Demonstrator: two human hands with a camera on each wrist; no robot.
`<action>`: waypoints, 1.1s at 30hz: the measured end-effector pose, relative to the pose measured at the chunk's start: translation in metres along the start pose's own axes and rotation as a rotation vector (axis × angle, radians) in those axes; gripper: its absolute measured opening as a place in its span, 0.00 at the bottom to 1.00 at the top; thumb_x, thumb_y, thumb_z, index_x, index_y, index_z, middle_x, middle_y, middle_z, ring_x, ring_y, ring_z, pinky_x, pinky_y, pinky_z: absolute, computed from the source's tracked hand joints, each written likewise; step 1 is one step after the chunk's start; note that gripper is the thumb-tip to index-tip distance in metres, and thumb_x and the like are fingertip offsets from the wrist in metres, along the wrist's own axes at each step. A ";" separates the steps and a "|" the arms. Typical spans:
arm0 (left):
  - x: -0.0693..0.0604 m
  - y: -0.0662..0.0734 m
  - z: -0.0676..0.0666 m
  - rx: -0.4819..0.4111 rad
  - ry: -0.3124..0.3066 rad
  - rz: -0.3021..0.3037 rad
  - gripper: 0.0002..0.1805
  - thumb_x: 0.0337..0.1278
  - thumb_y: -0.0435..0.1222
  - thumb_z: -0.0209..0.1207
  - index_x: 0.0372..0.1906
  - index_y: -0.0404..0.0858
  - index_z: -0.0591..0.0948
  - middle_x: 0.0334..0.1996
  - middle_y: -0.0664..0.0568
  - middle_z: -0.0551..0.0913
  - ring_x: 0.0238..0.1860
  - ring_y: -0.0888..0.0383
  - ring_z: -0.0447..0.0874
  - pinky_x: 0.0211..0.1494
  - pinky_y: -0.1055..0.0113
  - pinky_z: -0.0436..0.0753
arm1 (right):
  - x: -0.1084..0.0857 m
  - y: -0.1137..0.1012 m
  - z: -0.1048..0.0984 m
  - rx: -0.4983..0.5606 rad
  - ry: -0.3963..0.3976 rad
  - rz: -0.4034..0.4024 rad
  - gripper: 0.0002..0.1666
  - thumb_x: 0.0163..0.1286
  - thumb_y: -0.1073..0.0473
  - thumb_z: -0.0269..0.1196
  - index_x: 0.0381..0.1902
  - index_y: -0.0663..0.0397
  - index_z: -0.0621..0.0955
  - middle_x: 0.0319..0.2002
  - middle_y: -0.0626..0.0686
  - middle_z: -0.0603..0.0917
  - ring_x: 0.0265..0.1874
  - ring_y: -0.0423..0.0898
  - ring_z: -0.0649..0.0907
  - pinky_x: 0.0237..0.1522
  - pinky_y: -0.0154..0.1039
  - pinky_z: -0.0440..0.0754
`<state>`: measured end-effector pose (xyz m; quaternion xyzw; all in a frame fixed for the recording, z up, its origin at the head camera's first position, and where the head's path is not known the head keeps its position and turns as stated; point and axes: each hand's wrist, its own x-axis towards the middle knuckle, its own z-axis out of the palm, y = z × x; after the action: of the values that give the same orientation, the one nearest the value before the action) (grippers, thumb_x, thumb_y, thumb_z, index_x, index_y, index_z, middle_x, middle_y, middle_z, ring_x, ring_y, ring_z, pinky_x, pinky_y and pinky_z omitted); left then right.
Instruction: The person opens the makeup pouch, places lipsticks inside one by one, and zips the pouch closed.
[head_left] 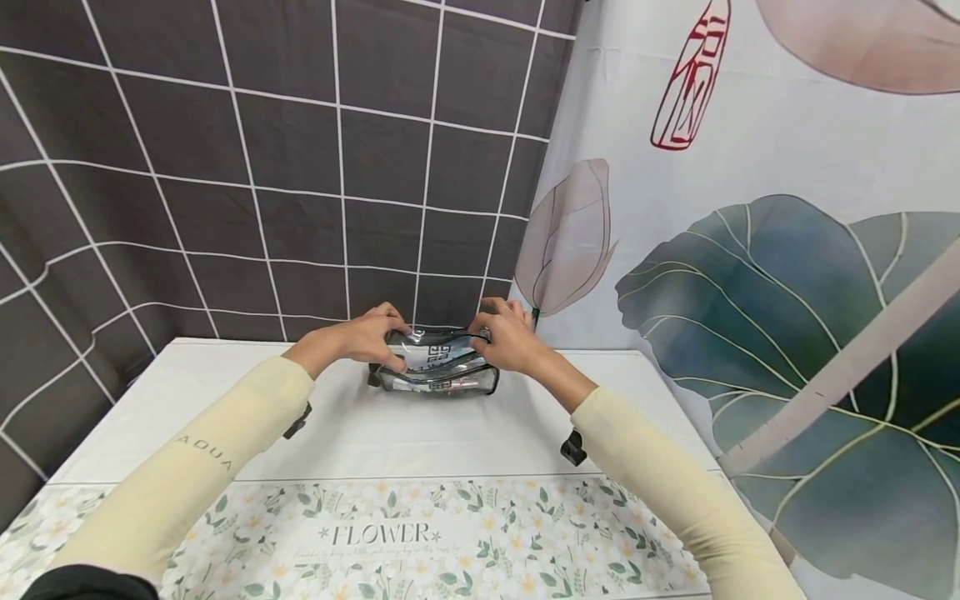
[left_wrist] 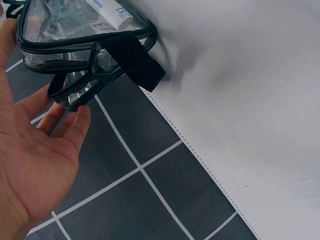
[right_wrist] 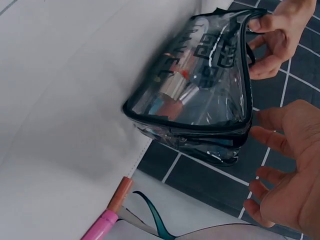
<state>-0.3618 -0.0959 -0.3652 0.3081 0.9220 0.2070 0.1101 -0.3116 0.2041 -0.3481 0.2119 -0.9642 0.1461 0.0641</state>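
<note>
A clear toiletry bag (head_left: 442, 383) with black piping stands near the back of the white table. Dark lettering and a square pattern mark its side. Tubes and small bottles (right_wrist: 174, 86) show through the plastic. At the bag's left end my left hand (head_left: 367, 337) grips its upper edge, thumb on the near side and fingers behind. My right hand (head_left: 508, 335) is at the opposite upper corner, thumb and forefinger close to the edge. In the right wrist view its fingers (right_wrist: 272, 172) are spread and loosely bent. A black strap (left_wrist: 134, 62) hangs from the bag's end.
A pink tube with a brownish cap (right_wrist: 107, 217) lies near the table edge. The table (head_left: 360, 450) has a floral front strip (head_left: 390, 542). Behind it hangs a dark gridded cloth (head_left: 285, 150), with a leaf-printed cloth (head_left: 787, 333) at the right.
</note>
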 end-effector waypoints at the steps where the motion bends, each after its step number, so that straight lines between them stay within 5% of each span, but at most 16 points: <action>1: 0.000 0.000 0.000 0.000 0.001 0.000 0.46 0.58 0.48 0.74 0.79 0.31 0.78 0.76 0.34 0.68 0.77 0.35 0.69 0.82 0.36 0.75 | 0.000 0.001 0.000 0.005 0.007 -0.001 0.15 0.85 0.53 0.63 0.60 0.51 0.91 0.87 0.65 0.66 0.80 0.71 0.66 0.73 0.71 0.66; 18: -0.001 0.002 0.001 0.004 0.006 -0.001 0.46 0.57 0.48 0.74 0.79 0.31 0.79 0.74 0.35 0.69 0.76 0.36 0.70 0.82 0.36 0.75 | -0.003 0.038 -0.006 0.060 0.062 0.095 0.19 0.86 0.56 0.58 0.61 0.58 0.88 0.83 0.67 0.72 0.79 0.72 0.68 0.77 0.74 0.64; 33: -0.001 0.000 0.001 0.003 0.007 0.007 0.46 0.57 0.48 0.75 0.79 0.31 0.79 0.75 0.34 0.69 0.76 0.37 0.70 0.82 0.37 0.75 | -0.020 0.096 0.006 -0.027 -0.025 0.264 0.17 0.81 0.55 0.62 0.55 0.59 0.91 0.79 0.70 0.77 0.74 0.76 0.72 0.73 0.74 0.66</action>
<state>-0.3608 -0.0957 -0.3658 0.3106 0.9217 0.2071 0.1056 -0.3354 0.2937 -0.3817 0.0844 -0.9862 0.1377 0.0353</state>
